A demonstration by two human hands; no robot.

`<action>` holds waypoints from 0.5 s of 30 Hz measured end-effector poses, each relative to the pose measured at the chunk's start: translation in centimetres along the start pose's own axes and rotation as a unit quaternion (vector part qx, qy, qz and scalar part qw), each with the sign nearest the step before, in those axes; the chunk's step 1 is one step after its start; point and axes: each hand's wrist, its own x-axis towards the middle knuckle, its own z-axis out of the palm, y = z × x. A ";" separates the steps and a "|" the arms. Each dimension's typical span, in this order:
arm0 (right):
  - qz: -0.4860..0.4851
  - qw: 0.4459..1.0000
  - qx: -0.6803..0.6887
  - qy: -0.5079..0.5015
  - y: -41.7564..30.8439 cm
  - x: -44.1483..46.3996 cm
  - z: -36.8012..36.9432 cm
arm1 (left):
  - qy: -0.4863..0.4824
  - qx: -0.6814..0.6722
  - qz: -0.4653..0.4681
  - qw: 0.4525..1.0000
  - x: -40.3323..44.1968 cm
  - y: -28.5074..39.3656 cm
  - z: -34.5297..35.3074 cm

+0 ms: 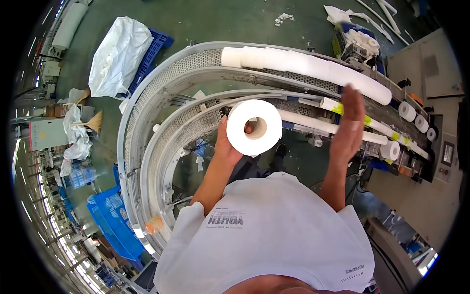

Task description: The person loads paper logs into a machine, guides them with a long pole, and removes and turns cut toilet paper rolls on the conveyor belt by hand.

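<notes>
My left hand [226,142] grips a white paper roll [264,110] with a hollow core, its round end facing up toward the camera; some fingertips show inside the core. My right hand [348,127] is raised to the right of that roll, its fingers stretched out and slightly blurred, touching nothing that I can make out. Beyond it, a long row of white rolls [303,66] lies on the outer curved conveyor [186,61]. Thin white tubes [313,122] lie along the inner track, partly behind my right hand.
Small rolls [406,111] stand by the machine [444,164] at the right. A white sack [120,56] leans on a blue crate [154,51] at the upper left. Blue bins [115,220] stand at the lower left, and a broom [94,121] is above them.
</notes>
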 end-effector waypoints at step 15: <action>-0.198 0.956 -0.042 -0.214 -7.9 -4.7 1.6 | 0.013 0.024 0.054 0.998 -2.4 -2.4 0.5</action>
